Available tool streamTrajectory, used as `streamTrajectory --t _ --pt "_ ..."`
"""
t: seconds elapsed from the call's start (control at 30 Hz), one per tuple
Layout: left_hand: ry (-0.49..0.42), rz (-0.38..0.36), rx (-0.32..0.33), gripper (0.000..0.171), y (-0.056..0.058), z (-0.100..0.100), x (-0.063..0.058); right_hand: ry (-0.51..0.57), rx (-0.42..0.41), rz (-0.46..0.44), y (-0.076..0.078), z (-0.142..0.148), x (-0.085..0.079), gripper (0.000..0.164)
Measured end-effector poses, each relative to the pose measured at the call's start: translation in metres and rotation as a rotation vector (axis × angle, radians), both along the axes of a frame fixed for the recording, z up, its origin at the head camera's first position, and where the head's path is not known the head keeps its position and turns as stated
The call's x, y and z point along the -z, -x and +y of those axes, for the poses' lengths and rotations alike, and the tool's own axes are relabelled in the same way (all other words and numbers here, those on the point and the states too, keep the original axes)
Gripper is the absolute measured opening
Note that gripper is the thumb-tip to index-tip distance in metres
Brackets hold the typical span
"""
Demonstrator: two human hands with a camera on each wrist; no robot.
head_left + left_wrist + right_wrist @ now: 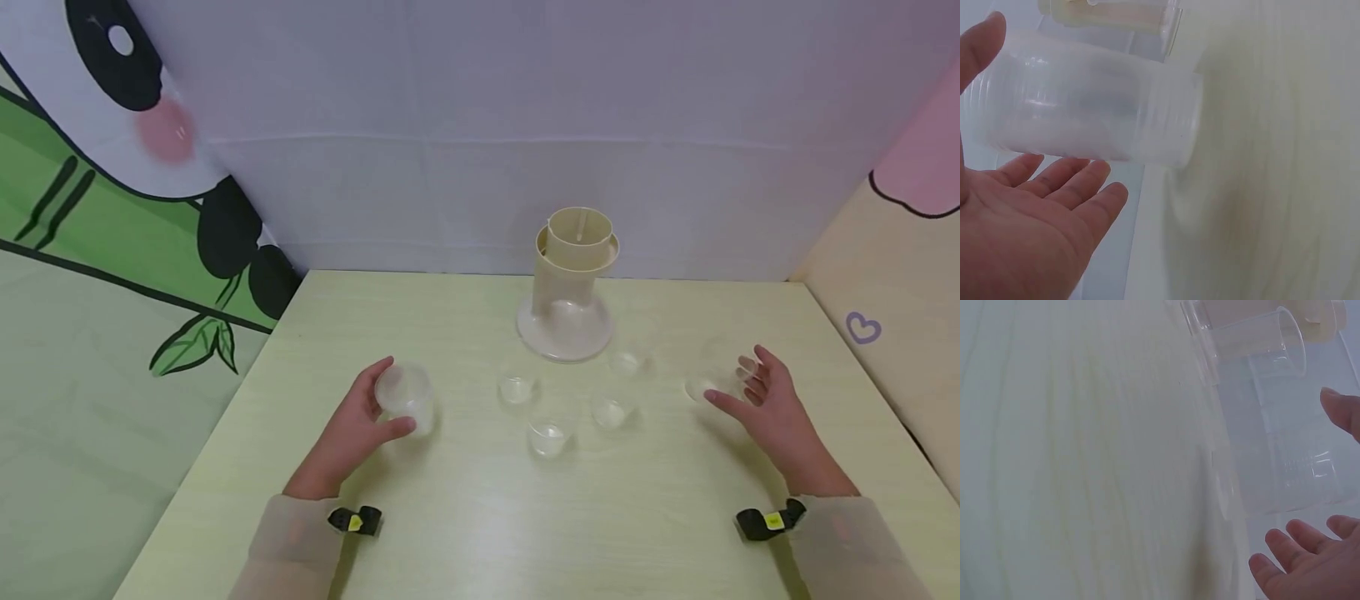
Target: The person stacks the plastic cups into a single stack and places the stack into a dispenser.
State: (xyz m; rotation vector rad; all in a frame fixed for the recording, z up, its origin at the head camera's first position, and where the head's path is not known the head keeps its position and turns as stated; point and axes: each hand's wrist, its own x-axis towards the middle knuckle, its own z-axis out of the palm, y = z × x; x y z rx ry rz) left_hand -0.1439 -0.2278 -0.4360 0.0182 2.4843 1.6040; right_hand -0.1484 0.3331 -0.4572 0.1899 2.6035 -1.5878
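Note:
In the head view, my left hand [360, 421] is at the left around a stack of clear plastic cups [1085, 106]. The left wrist view shows that stack between the thumb and fairly straight fingers; the fingertips lie close along its side, and contact is unclear. On the right, my right hand [768, 408] curves loosely around a clear plastic cup [1297, 475]. Its thumb stands apart from the cup, with the fingertips just beside the wall. Several clear cups, among them a front one [550, 435] and a left one [517, 387], stand between the hands.
Toward the back of the pale wooden table [465, 517] stands a cream-coloured cylinder [566, 283] with a smaller one inside its top and a round translucent base [555, 337]. A white cloth [450, 192] hangs behind. Patterned panels [97, 417] flank the left side.

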Motion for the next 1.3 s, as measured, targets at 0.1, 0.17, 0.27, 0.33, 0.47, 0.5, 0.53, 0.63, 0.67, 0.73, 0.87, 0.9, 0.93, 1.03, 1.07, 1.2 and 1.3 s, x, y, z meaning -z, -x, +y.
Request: streamTrajectory --t 0.1,0.17,0.27,0.33,0.47,0.5,0.53,0.63,0.67,0.73,0.87,0.9,0.93,1.03,1.07,1.2,1.3 --pt "-0.036 -0.012 -0.004 0.097 0.0011 0.0 0.0019 0.01 -0.002 0.002 0.0001 0.0 0.0004 0.111" --pt "-0.058 -0.016 -0.008 0.093 0.0018 0.0 0.0041 0.011 -0.005 0.009 -0.0005 -0.0008 0.0005 0.109" --pt "-0.079 -0.023 -0.007 0.087 0.0022 0.0012 0.0066 0.002 -0.008 0.033 -0.0018 -0.0014 0.001 0.104" --pt "-0.091 -0.028 -0.008 0.083 0.0022 0.0022 0.0074 -0.007 -0.007 0.049 -0.0025 -0.0017 0.0021 0.099" --pt "-0.097 -0.034 -0.012 0.079 0.0018 0.0038 0.0069 -0.009 -0.004 0.064 -0.0024 -0.0021 0.0041 0.09" --pt "-0.095 -0.035 -0.012 0.079 0.0017 0.0042 0.0064 -0.008 -0.002 0.064 -0.0021 -0.0023 0.0044 0.088" --pt "-0.092 -0.037 -0.014 0.079 0.0014 0.0049 0.0057 -0.003 -0.002 0.063 -0.0018 -0.0023 0.0047 0.088" --pt "-0.083 -0.037 -0.016 0.078 0.001 0.0062 0.004 0.011 -0.004 0.067 -0.0008 -0.0023 0.0054 0.09" --pt "-0.079 -0.038 -0.016 0.078 0.0009 0.0065 0.0037 0.018 -0.005 0.07 -0.0005 -0.0023 0.0054 0.09" --pt "-0.072 -0.038 -0.015 0.078 0.001 0.0068 0.0044 0.027 -0.007 0.076 0.0 -0.0023 0.0056 0.092" --pt "-0.067 -0.035 -0.012 0.078 0.002 0.0062 0.0068 0.027 -0.004 0.09 0.0013 -0.0019 0.0055 0.09" --pt "-0.069 -0.032 -0.01 0.078 0.0021 0.0061 0.0074 0.027 -0.004 0.092 0.0016 -0.0015 0.0058 0.089" --pt "-0.072 -0.03 -0.007 0.077 0.0022 0.0061 0.0078 0.029 -0.003 0.094 0.0017 -0.001 0.0061 0.088" --pt "-0.086 -0.021 -0.001 0.076 0.0026 0.0068 0.009 0.039 0.003 0.102 0.0017 0.0003 0.0071 0.084" --pt "-0.09 -0.019 0.002 0.076 0.0026 0.0067 0.0093 0.045 0.003 0.103 0.0015 0.0005 0.0073 0.083" --pt "-0.099 -0.02 0.004 0.076 0.0024 0.0063 0.0098 0.047 0.006 0.112 0.0018 0.0001 0.0061 0.082" --pt "-0.087 -0.026 -0.003 0.076 0.0017 0.0057 0.009 0.044 0.007 0.126 0.0025 -0.0013 0.0033 0.08"
